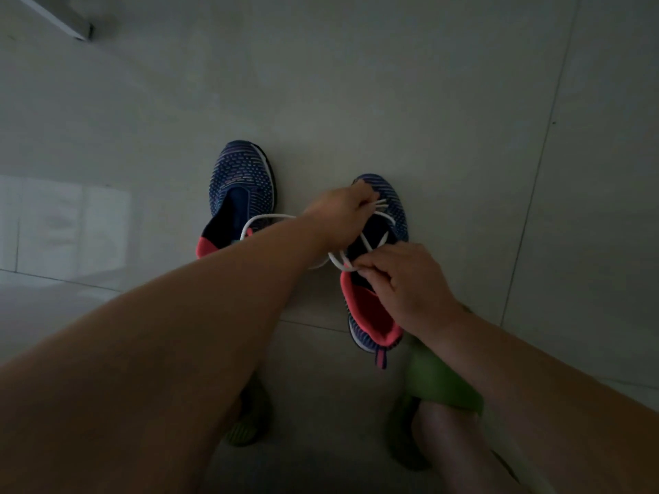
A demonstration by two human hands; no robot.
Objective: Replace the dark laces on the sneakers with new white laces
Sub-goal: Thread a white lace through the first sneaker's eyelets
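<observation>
Two blue knit sneakers with pink heel linings stand on the pale tiled floor. The left sneaker (pixel 238 187) has no lace in it. A white lace (pixel 371 244) runs through the right sneaker (pixel 387 215) and crosses over its tongue. My left hand (pixel 342 215) reaches across onto the right sneaker's front and pinches the lace near the toe eyelets. My right hand (pixel 406 276) pinches the lace end at the middle of the same sneaker. A loose loop of the lace (pixel 265 218) trails over the left sneaker's opening.
My feet in green slippers (pixel 438 379) stand just behind the sneakers, one (pixel 246 429) at lower left. A pale rectangular panel (pixel 64 222) lies on the floor at the left. A white furniture edge (pixel 60 16) shows at the top left.
</observation>
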